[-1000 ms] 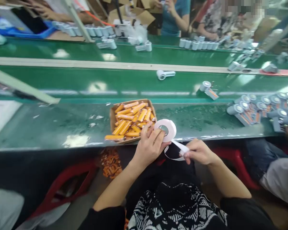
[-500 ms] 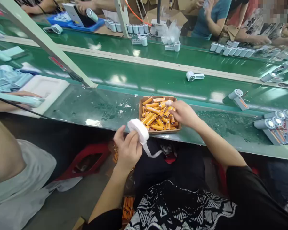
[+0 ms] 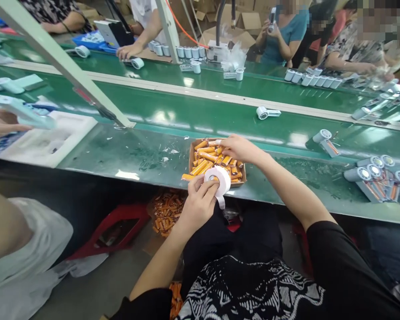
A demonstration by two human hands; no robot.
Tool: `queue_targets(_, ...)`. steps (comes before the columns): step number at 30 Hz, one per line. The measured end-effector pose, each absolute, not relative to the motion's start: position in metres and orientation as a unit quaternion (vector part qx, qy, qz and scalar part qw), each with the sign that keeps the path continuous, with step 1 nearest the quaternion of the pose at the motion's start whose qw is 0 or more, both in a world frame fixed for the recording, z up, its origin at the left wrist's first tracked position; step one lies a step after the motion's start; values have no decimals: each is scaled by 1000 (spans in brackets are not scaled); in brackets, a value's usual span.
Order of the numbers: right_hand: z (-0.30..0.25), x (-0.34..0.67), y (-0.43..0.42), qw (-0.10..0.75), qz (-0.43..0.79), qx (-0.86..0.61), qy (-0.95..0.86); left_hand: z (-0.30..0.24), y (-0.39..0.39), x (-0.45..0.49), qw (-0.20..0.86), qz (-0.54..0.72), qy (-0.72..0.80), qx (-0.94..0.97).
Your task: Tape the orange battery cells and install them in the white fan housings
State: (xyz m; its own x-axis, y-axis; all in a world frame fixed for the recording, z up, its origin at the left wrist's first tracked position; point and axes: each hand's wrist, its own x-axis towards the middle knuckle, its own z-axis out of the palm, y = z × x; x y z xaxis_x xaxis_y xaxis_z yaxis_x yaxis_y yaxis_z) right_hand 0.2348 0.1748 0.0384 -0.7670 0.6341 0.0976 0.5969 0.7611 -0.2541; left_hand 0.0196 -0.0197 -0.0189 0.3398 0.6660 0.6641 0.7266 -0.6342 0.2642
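Note:
My left hand (image 3: 197,205) grips a white roll of tape (image 3: 220,179) at the near edge of the green bench, a short tail of tape hanging below it. My right hand (image 3: 237,146) reaches into a shallow cardboard tray (image 3: 190,156) full of orange batteries (image 3: 206,158). Its fingers are closed over the far side of the pile, pinching a battery end with a white piece on it. The tape roll sits just in front of the tray's near edge.
A green conveyor belt (image 3: 200,111) runs behind the bench, carrying a white cylinder part (image 3: 266,112). Several such parts with battery packs (image 3: 376,175) lie at the right. A white foam tray (image 3: 46,142) and a neighbour's hand are at left. Loose orange batteries (image 3: 166,211) lie below the bench. People work across the belt.
My right hand left the tape strip and reached into the battery tray. My left hand carried the roll left, then back up to the tray's near edge. The view swung left.

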Motion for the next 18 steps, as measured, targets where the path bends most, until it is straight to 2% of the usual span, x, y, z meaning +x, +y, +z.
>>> queue_targets(2,35,228,174,41,69,-333,-940,-20,-19,26,37,-384,-419,-822)
queue_targets(4,37,227,175,37,59,-344,-936,-20,-19,29,35,-378,-415,-827)
queue_targets(6,43,235,175,114,114,-366,-917,-20,-21,31,32,-368,-418,-830)
queue_targets(9,50,257,163,364,285,-411,-785,-18,-24,32,33,-352,-424,-834)
queue_targets(11,50,270,143,490,390,-402,-668,-16,-25,34,35,-344,-419,-840)
queue_targets(14,45,283,98,550,457,-376,-589,-12,-26,40,34,-326,-407,-853)
queue_targets(18,32,289,41,561,396,-441,-577,-15,-27,47,14,-297,-397,-868)
